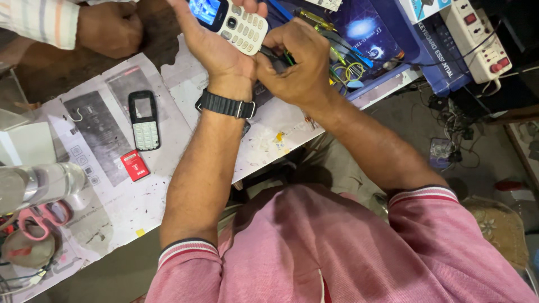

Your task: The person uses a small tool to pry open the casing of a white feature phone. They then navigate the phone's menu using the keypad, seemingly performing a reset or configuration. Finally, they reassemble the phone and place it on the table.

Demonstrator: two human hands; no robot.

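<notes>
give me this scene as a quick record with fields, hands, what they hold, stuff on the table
left hand: holds a white keypad phone with its screen lit
right hand: closed on a thin dark tool at the phone's lower end
left wrist: black watch
on the paper sheet: black phone front with white keypad, small red block
table left edge: pink-handled scissors, clear bottle
top right: white power strip
other person: fist in a striped sleeve, top left
</notes>
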